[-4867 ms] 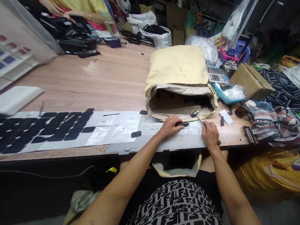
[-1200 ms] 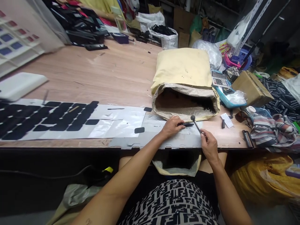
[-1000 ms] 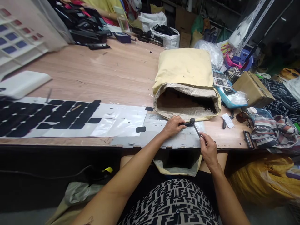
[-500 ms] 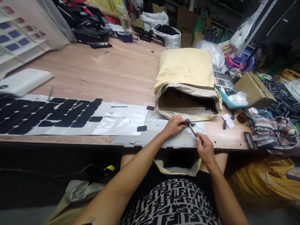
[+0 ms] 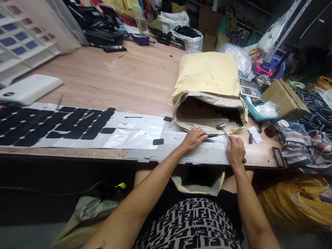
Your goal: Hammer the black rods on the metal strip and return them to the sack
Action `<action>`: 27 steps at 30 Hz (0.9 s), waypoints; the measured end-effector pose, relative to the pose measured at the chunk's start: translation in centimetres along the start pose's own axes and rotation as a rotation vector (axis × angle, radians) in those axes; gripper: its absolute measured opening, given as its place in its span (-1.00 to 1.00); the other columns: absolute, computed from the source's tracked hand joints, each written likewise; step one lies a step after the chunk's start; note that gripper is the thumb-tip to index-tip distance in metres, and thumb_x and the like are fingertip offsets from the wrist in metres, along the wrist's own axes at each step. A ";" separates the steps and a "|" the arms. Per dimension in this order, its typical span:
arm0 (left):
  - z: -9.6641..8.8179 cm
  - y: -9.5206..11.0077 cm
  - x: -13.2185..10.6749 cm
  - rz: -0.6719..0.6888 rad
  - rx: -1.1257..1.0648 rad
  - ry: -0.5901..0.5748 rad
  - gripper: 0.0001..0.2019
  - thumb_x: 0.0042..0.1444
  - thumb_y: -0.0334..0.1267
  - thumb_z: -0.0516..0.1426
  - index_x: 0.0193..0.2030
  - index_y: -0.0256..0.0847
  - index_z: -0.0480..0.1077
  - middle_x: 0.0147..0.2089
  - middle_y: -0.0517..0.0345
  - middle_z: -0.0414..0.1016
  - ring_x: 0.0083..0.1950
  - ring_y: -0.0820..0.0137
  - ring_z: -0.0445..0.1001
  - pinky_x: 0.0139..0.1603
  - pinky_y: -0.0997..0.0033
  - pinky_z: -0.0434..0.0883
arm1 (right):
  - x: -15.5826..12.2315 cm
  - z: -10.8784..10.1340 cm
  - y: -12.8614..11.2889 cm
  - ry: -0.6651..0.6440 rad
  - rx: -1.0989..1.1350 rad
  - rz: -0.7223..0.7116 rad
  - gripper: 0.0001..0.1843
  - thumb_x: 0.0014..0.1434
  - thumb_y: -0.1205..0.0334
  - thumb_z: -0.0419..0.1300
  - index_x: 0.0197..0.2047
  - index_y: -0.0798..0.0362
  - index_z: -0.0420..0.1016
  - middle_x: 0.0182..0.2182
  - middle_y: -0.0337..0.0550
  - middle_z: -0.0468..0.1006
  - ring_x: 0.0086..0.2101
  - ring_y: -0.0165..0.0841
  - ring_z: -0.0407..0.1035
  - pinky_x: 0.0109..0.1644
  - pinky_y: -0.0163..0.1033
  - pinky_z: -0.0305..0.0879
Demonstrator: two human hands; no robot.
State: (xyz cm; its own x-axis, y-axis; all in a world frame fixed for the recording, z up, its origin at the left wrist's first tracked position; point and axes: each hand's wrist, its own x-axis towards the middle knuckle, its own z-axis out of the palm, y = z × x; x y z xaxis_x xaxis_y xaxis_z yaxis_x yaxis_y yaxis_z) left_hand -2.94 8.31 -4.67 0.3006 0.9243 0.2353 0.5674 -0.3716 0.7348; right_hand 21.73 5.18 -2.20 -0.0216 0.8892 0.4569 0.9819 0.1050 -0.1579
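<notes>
My right hand is wrapped round the handle of a small hammer. The hammer's metal head is raised near the mouth of a yellow sack. My left hand lies at the table's front edge with its fingers closed on a thin black piece, whose far end sticks out to the right. Part of that piece is hidden under the fingers, and its exact kind does not show. Beneath both hands is a grey plastic sheet. The hammer head and the black piece are apart.
The yellow sack lies just beyond my hands, its open mouth facing me and dark pieces inside. Left, rows of black rounded pads cover a white sheet. A calculator, a box and striped cloth stand right. Another open sack hangs below.
My right hand has moved right, carrying the hammer head off the black piece and towards the sack's mouth. My left hand stays in place, still on the piece.
</notes>
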 end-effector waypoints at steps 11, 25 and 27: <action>-0.7 0.6 -0.3 0.012 0.004 -0.023 -0.61 0.37 -0.14 -0.09 -0.46 -0.17 0.31 -0.33 0.11 0.38 -0.21 0.29 0.32 -0.03 0.22 0.28 | -0.3 -0.2 -0.6 -0.017 -0.100 -0.032 -0.66 0.34 0.31 0.03 0.10 0.01 0.51 -0.23 -0.05 0.42 -0.21 -0.22 0.23 -0.16 -0.19 0.13; -2.6 3.5 -6.2 0.212 -0.004 -0.298 -0.67 0.34 -0.08 0.01 -0.28 -0.11 0.54 0.13 0.05 0.46 0.19 0.18 0.30 0.29 0.09 0.20 | -0.5 -0.3 -0.7 -0.041 -0.109 -0.017 -0.67 0.33 0.30 0.06 0.10 0.00 0.49 -0.20 -0.05 0.43 -0.19 -0.21 0.23 -0.19 -0.19 0.11; -2.3 4.5 -8.6 0.241 0.039 -0.305 -0.73 0.33 -0.11 0.06 -0.25 -0.08 0.57 0.28 0.07 0.37 0.31 0.12 0.23 0.34 0.03 0.17 | -0.5 -0.2 -0.6 -0.037 -0.112 -0.019 -0.67 0.33 0.30 0.05 0.10 -0.01 0.49 -0.20 -0.06 0.42 -0.19 -0.21 0.23 -0.19 -0.19 0.11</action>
State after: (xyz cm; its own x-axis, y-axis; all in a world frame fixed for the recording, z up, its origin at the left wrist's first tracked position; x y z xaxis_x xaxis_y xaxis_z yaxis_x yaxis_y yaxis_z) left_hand -4.71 -1.11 -1.95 0.6398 0.7438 0.1936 0.4795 -0.5831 0.6558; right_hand 21.14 4.56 -2.16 -0.0459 0.9038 0.4256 0.9961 0.0738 -0.0493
